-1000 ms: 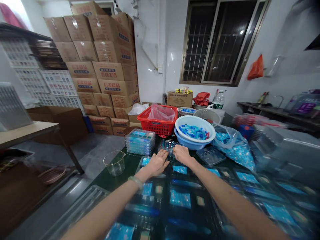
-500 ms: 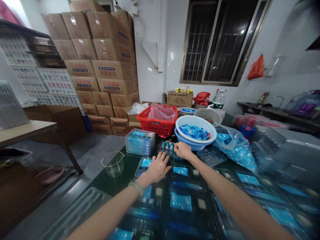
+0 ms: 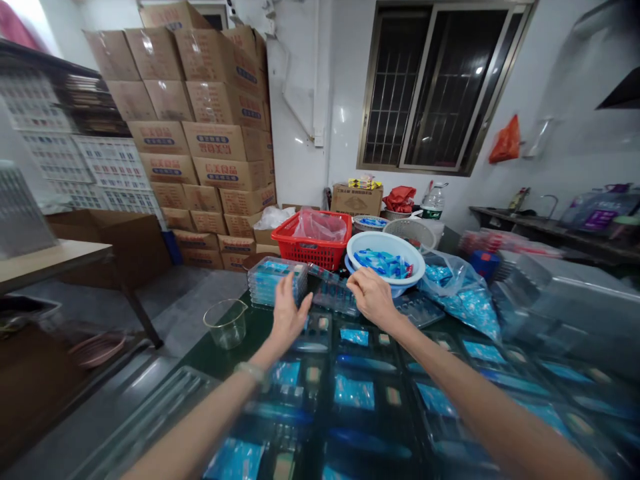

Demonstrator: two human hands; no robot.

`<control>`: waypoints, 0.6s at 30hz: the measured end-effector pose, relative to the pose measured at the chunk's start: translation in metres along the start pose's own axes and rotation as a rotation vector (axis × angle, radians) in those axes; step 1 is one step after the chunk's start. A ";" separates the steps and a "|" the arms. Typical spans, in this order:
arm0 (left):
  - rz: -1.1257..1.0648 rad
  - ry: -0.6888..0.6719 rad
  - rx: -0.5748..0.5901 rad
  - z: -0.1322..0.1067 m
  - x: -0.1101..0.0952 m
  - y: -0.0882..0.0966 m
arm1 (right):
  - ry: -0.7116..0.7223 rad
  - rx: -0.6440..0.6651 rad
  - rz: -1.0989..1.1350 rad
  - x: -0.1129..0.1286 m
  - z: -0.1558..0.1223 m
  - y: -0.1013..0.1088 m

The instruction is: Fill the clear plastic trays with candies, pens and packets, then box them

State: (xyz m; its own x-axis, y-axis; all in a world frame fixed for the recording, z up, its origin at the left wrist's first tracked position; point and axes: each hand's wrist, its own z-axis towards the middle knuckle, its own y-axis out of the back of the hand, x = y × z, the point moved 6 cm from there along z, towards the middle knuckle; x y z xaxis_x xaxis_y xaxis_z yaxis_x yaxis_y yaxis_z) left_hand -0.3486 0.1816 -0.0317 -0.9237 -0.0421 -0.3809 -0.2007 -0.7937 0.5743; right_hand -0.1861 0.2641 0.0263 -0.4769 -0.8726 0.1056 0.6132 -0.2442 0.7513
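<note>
My left hand (image 3: 289, 315) is raised with its fingers spread, close in front of a stack of clear plastic cases (image 3: 274, 283) that show blue packets. Whether it touches the stack I cannot tell. My right hand (image 3: 373, 298) is closed in a fist at the right end of a clear compartmented tray (image 3: 334, 297); what its fingers hold is hidden. Nearer to me, rows of clear trays hold blue packets (image 3: 354, 392), small beige pieces (image 3: 393, 396) and long blue items (image 3: 367, 363), somewhat blurred.
Behind my hands stand a red basket (image 3: 313, 252) and a pale blue basin (image 3: 417, 263) of blue-wrapped pieces. A bag of blue packets (image 3: 463, 303) lies to the right. A clear measuring jug (image 3: 226, 327) stands at the table's left edge. Cartons (image 3: 220, 143) are stacked behind.
My left hand has lifted off the trays and moved left and up towards the stacked cases, turning on edge. My right hand stays closed and has shifted slightly right, showing more of the tray.
</note>
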 end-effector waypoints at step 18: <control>-0.506 0.395 0.300 -0.084 0.004 0.128 | -0.107 0.027 0.769 0.087 -0.071 0.013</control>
State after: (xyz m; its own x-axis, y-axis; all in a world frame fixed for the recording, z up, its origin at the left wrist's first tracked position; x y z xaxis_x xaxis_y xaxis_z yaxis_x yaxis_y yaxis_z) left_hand -0.3511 0.0290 -0.0206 -0.5170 0.0261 -0.8556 -0.7080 -0.5748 0.4103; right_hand -0.1754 0.1554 -0.0010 0.0178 -0.7469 0.6647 0.7814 0.4251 0.4567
